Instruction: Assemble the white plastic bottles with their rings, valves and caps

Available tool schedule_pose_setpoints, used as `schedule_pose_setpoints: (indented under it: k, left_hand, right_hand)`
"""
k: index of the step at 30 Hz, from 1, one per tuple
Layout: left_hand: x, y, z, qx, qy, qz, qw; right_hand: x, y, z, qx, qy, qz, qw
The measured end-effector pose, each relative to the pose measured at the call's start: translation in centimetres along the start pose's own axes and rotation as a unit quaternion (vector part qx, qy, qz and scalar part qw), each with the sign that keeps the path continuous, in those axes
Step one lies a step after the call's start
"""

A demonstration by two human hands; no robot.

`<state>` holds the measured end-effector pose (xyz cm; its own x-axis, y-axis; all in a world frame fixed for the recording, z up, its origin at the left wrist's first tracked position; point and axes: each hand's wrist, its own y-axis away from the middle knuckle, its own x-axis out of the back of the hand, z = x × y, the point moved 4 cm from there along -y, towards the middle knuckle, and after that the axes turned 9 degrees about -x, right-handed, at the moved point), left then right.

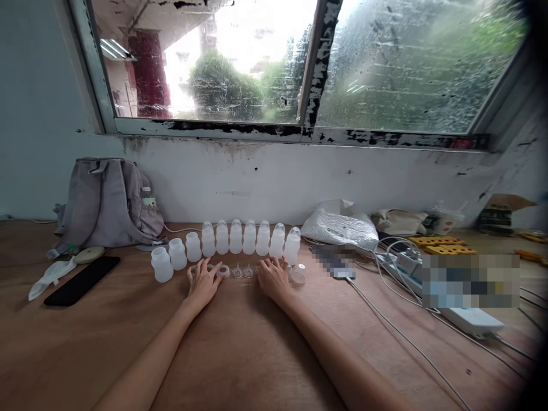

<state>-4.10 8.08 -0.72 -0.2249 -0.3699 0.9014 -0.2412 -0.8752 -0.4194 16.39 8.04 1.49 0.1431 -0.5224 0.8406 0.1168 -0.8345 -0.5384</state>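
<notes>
A brown wooden table (240, 348) spreads below a grimy window (244, 85) in a stained, pale wall (265, 182). A grey backpack (100, 200) stands at the left, and a silvery bag (340, 228) lies to the right. Between them, ten white bottles (236, 242) curve in a row. In front, the left hand (204, 281) spreads its fingers over clear rings (223, 272); the right hand (274, 278) bends downward beside two teats (237, 274), its grip impossible to tell.
</notes>
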Motion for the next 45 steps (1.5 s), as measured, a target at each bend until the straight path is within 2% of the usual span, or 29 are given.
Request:
schedule_pose_setpoints:
  k: [7, 14, 22, 31, 36, 42, 45]
  left_hand:
    - [-0.1, 0.1, 0.0, 0.008, -0.003, 0.011, 1.0]
    - [-0.6, 0.1, 0.2, -0.025, -0.013, 0.031, 0.999]
    - [-0.5, 0.4, 1.2, -0.075, 0.022, 0.002, 0.997]
    - [-0.4, 0.5, 1.2, -0.077, 0.018, -0.024, 0.997]
    - [-0.6, 0.4, 1.1, -0.069, 0.023, -0.046, 0.996]
    - [-0.4, 0.6, 1.2, -0.062, 0.023, -0.053, 0.996]
    - [-0.3, 0.7, 1.2, -0.065, 0.021, -0.048, 0.997]
  right_hand:
    - [0.1, 0.0, 0.0, -0.014, -0.004, -0.013, 1.0]
    - [0.0, 0.0, 0.1, -0.016, -0.035, -0.021, 0.999]
    - [-0.6, 0.1, 0.2, -0.037, -0.06, -0.022, 0.997]
    - [-0.6, 0.3, 0.2, -0.025, -0.084, -0.018, 0.996]
    - [0.2, 0.2, 0.6, -0.029, -0.1, 0.027, 0.994]
    - [2.0, -0.5, 3.0, -0.116, -0.126, 0.113, 0.979]
    - [2.5, -0.8, 4.3, -0.152, -0.109, 0.129, 0.974]
